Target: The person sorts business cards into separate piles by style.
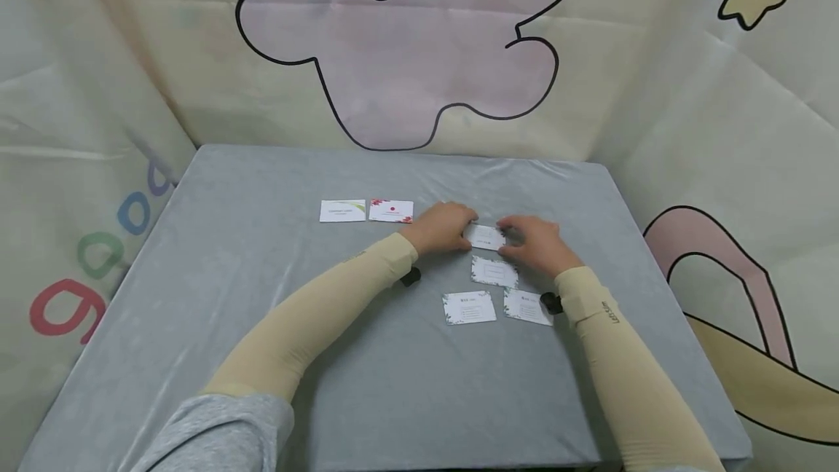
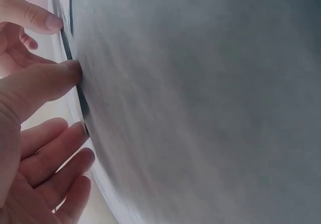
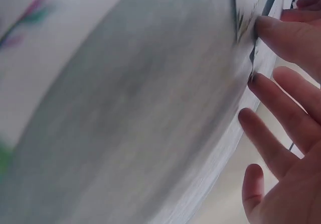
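Note:
A white business card (image 1: 486, 237) with small print lies between my two hands, right of the table's middle. My left hand (image 1: 442, 228) pinches its left side with thumb and fingertips. From the other side my right hand (image 1: 540, 245) holds the right edge, its thumb on the near corner. In the left wrist view the thumb and index finger (image 2: 50, 81) meet the card's edge while the other fingers spread loosely. Just below lies another white card (image 1: 494, 272) with leafy corners. Whether the held card touches the table, I cannot tell.
Nearer me lie two leaf-patterned cards, one at left (image 1: 470, 308) and one at right (image 1: 526, 307) partly under the right wrist's camera. Farther left are a green-striped card (image 1: 343, 210) and a red-flowered card (image 1: 391, 210), side by side on the grey tablecloth (image 1: 229, 253).

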Motion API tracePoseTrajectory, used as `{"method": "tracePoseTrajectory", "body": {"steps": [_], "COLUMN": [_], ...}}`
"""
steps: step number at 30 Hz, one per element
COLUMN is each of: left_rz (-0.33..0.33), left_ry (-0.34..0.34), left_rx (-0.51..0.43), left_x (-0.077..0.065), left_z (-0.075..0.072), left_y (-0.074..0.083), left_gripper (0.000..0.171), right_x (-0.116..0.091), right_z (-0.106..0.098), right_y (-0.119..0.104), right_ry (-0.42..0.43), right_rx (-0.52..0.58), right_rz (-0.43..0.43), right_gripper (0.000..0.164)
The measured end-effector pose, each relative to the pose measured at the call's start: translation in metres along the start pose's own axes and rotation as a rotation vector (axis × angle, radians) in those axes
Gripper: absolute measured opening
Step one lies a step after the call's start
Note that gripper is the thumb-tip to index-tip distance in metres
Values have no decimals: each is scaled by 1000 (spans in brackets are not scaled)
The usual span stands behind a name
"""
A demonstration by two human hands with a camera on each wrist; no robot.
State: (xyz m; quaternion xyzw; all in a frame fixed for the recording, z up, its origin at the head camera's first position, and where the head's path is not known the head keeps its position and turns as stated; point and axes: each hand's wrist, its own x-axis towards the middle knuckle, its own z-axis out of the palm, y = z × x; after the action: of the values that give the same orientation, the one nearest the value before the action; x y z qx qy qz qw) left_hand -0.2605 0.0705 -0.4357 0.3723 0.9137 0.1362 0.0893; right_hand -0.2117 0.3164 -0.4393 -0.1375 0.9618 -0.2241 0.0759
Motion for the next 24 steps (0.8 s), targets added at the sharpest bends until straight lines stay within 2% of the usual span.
{"method": "tracePoseTrajectory", "body": {"steps": [5,9,15,19,24], "left_rz": [-80,-152,-200,-229,-219], "left_ry": [27,53,83,90,101], "left_rx": [-24,-45,-126,-129,-118], "left_x": [-20,-36,-43,-46,-48], "left_z": [-11,-18,-15,-12,-17], "left_y": [-23,-44,-61,-68,-73], "left_gripper": [63,67,77,78,77], "right_x": [18,38,54,61,69], "right_z": [10,18,24,27,30], "right_y": [-20,-39,-51,-55,-58], "right_ry": [-2,3,-23,-19,9], "right_rx": [67,60,52,42,21], "right_rz": [-36,-76,-69,-74,-89], "right_gripper": [55,54,54,53,51]}}
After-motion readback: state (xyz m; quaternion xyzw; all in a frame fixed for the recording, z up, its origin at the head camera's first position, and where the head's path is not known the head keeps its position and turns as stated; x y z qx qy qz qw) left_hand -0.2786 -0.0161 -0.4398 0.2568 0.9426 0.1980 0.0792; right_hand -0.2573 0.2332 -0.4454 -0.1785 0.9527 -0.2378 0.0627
